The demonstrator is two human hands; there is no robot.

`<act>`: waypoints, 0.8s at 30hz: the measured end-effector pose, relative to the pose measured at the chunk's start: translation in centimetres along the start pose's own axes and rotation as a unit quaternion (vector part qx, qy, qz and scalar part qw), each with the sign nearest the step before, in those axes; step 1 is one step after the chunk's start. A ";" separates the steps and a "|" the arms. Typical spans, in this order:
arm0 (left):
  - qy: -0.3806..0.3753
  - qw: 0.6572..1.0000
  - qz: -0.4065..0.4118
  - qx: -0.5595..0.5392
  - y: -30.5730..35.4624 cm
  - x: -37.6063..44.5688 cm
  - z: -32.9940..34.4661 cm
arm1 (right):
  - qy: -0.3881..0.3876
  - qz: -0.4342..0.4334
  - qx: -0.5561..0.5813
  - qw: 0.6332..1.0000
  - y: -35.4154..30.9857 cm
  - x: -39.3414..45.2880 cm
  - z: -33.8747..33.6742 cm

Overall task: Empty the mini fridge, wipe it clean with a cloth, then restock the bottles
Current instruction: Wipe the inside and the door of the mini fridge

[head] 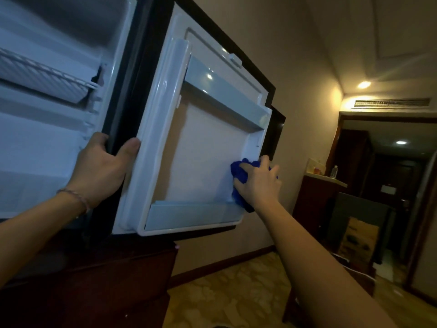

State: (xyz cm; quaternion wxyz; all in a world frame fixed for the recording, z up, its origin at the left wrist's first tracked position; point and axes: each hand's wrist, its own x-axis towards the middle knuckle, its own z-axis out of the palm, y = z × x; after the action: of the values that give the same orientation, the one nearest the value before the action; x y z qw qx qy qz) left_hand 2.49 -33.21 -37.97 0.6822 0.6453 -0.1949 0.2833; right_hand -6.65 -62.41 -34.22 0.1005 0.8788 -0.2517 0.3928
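Wiping the open white plastic fridge door

Right hand presses the soft, bunched blue cloth flat under its fingers; left hand grips the door edge, probably to stop it swinging.

The mini fridge stands open, its white interior bare but for a wire shelf; its door is swung wide, both door racks empty, a crumpled blue cloth pressed against the inner panel's lower right corner
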 end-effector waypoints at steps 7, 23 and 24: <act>0.006 1.000 -0.001 0.006 0.3 -0.2 -0.1 | -0.017 -0.004 0.017 1.000 0.7 -1.8 1.3; -0.030 0.999 -0.011 -0.027 0.0 0.2 -0.4 | 0.109 -0.011 0.049 0.993 1.9 3.0 -6.3; -0.029 0.999 -0.011 -0.031 0.0 0.2 -0.4 | 0.100 -0.004 0.059 0.993 1.9 2.4 -5.7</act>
State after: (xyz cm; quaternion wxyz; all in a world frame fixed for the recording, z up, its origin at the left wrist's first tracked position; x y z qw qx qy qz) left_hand 2.60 -32.77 -37.90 0.6993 0.6336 -0.2162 0.2505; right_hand -9.94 -62.79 -28.60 0.0746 0.8404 -0.2136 0.4924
